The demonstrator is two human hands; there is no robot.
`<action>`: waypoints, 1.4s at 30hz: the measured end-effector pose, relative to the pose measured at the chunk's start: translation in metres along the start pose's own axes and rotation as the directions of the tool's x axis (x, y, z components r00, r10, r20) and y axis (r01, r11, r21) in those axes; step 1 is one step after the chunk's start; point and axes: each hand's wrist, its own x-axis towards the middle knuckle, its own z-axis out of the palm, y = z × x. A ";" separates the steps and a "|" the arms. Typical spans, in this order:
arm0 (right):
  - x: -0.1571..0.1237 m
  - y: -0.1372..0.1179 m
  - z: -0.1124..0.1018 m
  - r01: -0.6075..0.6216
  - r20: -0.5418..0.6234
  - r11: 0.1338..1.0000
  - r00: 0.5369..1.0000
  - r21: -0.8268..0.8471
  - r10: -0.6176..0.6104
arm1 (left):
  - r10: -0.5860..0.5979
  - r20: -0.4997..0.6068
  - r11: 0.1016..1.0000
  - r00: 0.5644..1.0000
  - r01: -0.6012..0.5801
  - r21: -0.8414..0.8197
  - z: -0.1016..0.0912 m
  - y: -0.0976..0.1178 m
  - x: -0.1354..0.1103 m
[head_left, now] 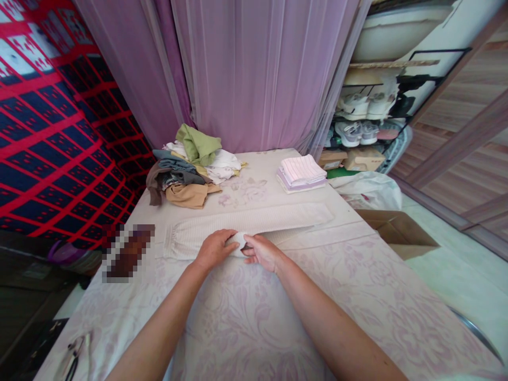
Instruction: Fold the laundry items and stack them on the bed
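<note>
Across the bed lies a long strip of pale ribbed trousers (206,221), with a gathered, elastic-looking end at the left. My left hand (216,248) rests on the near edge of the cloth, its thumb and fingers closed on the fabric. Beside it, my right hand (262,253) pinches a lifted bit of the same edge between thumb and fingers. The two hands almost touch at the middle of the garment. Toward the right, the near edge rises a little off the bed.
A heap of loose clothes (186,169) sits at the far left, a folded stack (302,172) at the far right. Purple curtains (254,74) hang behind the flowered bed sheet (257,328). An open cardboard box (397,230) and a shoe rack (365,114) stand to the right.
</note>
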 end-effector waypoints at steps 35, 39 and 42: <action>-0.010 0.012 -0.016 0.237 0.101 0.172 0.818 -0.956 -0.566 | 0.039 -0.058 0.987 0.998 -0.029 0.157 0.006 0.004 0.001; -0.013 0.012 -0.012 0.176 0.171 -0.047 0.797 -0.983 -0.580 | 0.027 -0.113 0.989 0.993 -0.010 0.150 0.008 0.003 0.003; -0.013 0.012 -0.012 0.151 0.201 -0.134 0.778 -0.979 -0.595 | 0.016 -0.134 0.977 0.991 0.013 0.212 0.009 0.005 0.005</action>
